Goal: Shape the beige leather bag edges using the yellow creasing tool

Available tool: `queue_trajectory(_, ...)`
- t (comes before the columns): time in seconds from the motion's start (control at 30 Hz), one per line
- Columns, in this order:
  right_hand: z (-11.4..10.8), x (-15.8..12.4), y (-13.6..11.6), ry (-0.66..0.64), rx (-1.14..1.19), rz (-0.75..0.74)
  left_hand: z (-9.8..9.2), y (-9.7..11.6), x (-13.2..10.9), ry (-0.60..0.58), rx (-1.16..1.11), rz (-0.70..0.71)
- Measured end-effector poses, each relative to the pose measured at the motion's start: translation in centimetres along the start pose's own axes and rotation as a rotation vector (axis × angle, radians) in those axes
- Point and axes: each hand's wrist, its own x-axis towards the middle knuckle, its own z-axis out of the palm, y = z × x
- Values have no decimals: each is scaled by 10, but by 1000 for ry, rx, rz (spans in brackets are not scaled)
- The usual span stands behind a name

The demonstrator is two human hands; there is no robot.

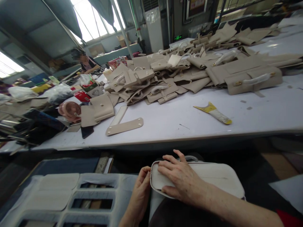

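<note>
An off-white, round-cornered bag [220, 176] lies on its side at my lap, flat face up, with a raised rim along its edge. A pale loop like a handle [191, 158] shows behind it. My left hand [140, 192] pinches the rim at the bag's left end, thumb and fingers closed. Across the left part of the flat face rests my right hand [178, 178], its fingers spread and pressing down on the surface. The bag's underside is hidden.
Beyond my lap, a white table [161, 126] carries a heap of beige bag pieces [165, 82]. Nearer lie a yellow-and-white tool [214, 113], an angled beige strip [125, 126] and a pink fan [69, 111]. Pale panels [52, 192] rest at lower left. A person [88, 63] sits farther back.
</note>
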Motion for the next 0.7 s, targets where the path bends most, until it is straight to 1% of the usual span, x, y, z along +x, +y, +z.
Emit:
queue_trajectory(0.07, 0, -1, 0, 0, 3, 1, 0, -8, 3, 5, -108, -12)
queue_trajectory(0.17, 2, -1, -1, 7, 18, 10, -3, -21, 9, -25, -184, -31)
queue_trajectory(0.23, 3, -1, -1, 15, 33, 19, -4, -31, 14, -43, -262, -124)
queue_trajectory(0.3, 3, -1, 0, 18, 49, 25, -5, -39, 18, -36, -340, -225)
queue_trajectory(0.33, 3, -1, -1, 16, 53, 26, -4, -41, 19, -25, -360, -253)
queue_trajectory(0.4, 3, 0, -1, 11, 49, 29, -3, -39, 19, -7, -357, -262)
queue_trajectory(0.47, 3, 2, -2, -2, 28, 28, -2, -33, 16, -10, -320, -263)
queue_trajectory(0.57, 2, 4, -5, -54, -3, 26, -2, -22, 11, -56, -254, -270)
queue_trajectory(0.7, -1, 8, -7, -131, -35, 10, -3, -12, 8, -97, -201, -278)
